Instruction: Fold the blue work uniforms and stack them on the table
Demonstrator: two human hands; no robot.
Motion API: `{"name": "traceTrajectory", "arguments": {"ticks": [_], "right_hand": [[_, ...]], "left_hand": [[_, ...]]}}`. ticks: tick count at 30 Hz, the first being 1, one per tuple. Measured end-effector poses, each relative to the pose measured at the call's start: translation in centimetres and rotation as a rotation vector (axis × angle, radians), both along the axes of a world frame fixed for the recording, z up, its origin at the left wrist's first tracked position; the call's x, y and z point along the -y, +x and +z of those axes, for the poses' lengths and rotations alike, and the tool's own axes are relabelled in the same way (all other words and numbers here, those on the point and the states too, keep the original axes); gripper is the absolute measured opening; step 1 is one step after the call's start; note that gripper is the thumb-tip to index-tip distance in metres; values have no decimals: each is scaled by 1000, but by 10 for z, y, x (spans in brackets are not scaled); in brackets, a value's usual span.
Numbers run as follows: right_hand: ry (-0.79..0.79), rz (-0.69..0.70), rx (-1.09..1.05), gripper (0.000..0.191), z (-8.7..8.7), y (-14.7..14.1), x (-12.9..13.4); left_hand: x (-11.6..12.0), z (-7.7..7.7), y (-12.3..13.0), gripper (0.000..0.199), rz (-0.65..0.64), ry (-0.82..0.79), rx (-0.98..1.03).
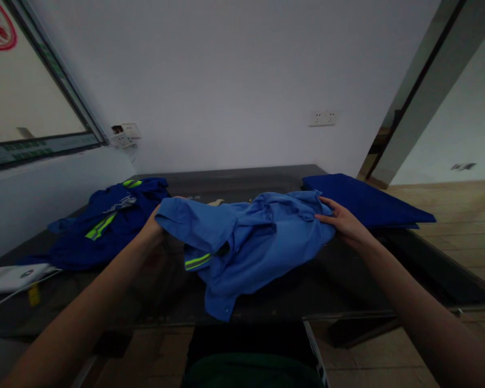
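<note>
A light blue work shirt point(250, 237) with a yellow-green reflective stripe stretches between my two hands, rumpled, above the dark table point(295, 302). At its left end my left hand point(157, 223) grips the cloth; the shirt's edge covers most of those fingers. My right hand point(341, 221) pinches the right end, thumb and fingers closed on the fabric. The lower part of the shirt hangs toward the table's front edge.
On the left lies a heap of dark blue clothing point(105, 226) with reflective strips. Beside it is a white device point(16, 277) with a cable. A folded dark blue cloth point(359, 202) lies at the right. A wall with sockets point(322, 118) stands behind the table.
</note>
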State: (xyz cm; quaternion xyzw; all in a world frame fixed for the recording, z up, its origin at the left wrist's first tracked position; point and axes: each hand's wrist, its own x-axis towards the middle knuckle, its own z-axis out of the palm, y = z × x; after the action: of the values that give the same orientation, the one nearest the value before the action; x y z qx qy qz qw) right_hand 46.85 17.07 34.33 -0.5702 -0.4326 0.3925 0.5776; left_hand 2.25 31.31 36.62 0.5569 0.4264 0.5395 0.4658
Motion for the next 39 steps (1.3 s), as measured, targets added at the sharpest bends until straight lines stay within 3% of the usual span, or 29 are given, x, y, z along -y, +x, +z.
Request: {"name": "traceTrajectory", "arguments": {"ticks": [3, 10, 20, 22, 26, 29, 31, 33, 36, 38, 39], "right_hand": [[0, 1, 37, 81, 1, -1, 4], [-19, -13, 54, 81, 3, 2, 10], [82, -125, 55, 91, 3, 3, 8], [84, -137, 46, 84, 3, 4, 7], [115, -157, 2, 48, 1, 6, 6], [124, -176, 23, 42, -2, 9, 6], [109, -165, 122, 43, -4, 14, 6], [59, -86, 370, 40, -5, 20, 7], [-213, 0, 967, 33, 1, 22, 10], [-420, -73, 1291, 36, 10, 11, 11], [-441, -114, 1381, 39, 15, 2, 11]], "left_hand": [[0, 1, -9, 17, -61, -26, 57], [-4, -5, -13, 20, 2, -25, 129], [-6, -5, -20, 20, 5, -22, 164], [-5, -5, -21, 23, 8, -3, 154], [-4, -4, -22, 23, 53, -24, 126], [-5, -5, -23, 23, 82, -27, 136], [-5, -5, -25, 23, 89, -17, 143], [-4, -3, -25, 22, 96, 14, 125], [-1, 9, -22, 19, 122, 144, 21], [1, 23, -14, 19, 107, 260, -90], [1, 32, -8, 19, 75, 308, -136]]}}
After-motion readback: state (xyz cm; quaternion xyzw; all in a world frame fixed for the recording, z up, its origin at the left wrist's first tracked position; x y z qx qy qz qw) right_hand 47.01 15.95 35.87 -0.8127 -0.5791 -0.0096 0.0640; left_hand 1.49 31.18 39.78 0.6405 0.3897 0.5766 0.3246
